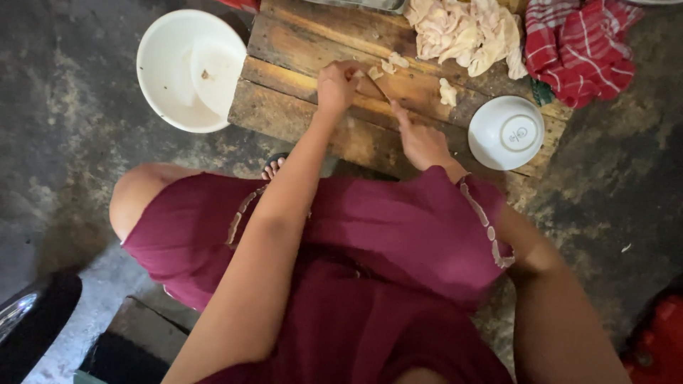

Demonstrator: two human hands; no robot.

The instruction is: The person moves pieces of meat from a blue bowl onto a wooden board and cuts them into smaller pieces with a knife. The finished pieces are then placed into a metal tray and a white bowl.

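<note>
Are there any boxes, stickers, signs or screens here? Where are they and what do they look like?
No boxes, signs or screens show.
Small white bowl: upside down on the wooden board, near the right hand; a tiny round grey mark sits on its base.
Big white bowl: on the floor left of the board, past the left hand; plain, no label.

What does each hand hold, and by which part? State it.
The right hand grips a knife by its handle, forefinger along the top. The left hand pins a pale meat piece to the wooden board from above.
</note>
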